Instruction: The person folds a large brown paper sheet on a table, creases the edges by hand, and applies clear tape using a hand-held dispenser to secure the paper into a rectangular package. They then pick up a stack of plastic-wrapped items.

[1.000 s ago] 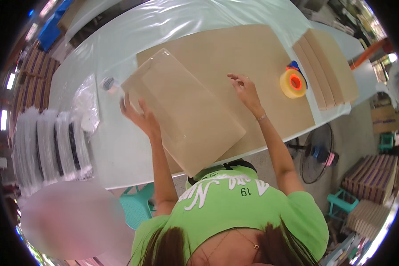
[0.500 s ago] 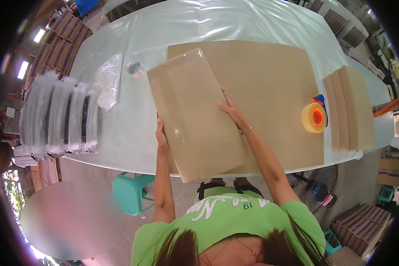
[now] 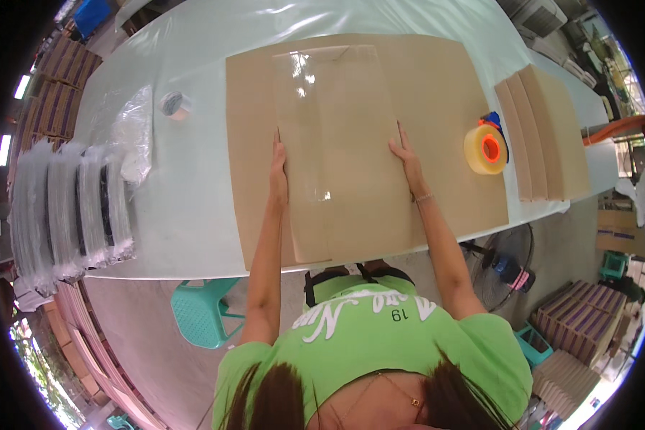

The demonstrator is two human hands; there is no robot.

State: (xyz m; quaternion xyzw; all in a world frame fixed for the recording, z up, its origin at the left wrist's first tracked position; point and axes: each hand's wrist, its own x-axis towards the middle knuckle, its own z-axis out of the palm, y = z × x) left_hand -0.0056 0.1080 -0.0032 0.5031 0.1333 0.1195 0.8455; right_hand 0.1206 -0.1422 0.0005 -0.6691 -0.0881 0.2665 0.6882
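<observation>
A long, flat brown cardboard package (image 3: 355, 158) with glossy clear tape over its top lies lengthwise in front of me, over a large brown cardboard sheet (image 3: 444, 93). My left hand (image 3: 279, 172) presses along its left side, fingers pointing away from me. On the opposite side my right hand (image 3: 411, 168) does the same, its thumb near the top edge. The package is held between both hands, and its underside is hidden. A tape dispenser with a yellowish roll (image 3: 485, 149) and orange hub rests on the sheet, right of my right hand.
Brown cardboard pieces (image 3: 548, 136) stand stacked on the right of the table (image 3: 186, 236). At the left are several plastic-wrapped bundles (image 3: 72, 211), a clear plastic bag (image 3: 137, 136) and a tape roll (image 3: 174, 105). A green stool (image 3: 201, 312) and a fan (image 3: 505, 269) stand below.
The package has turned from a slant to nearly straight and moved slightly right and away from me, onto the sheet. Both hands have moved with it, keeping to its sides.
</observation>
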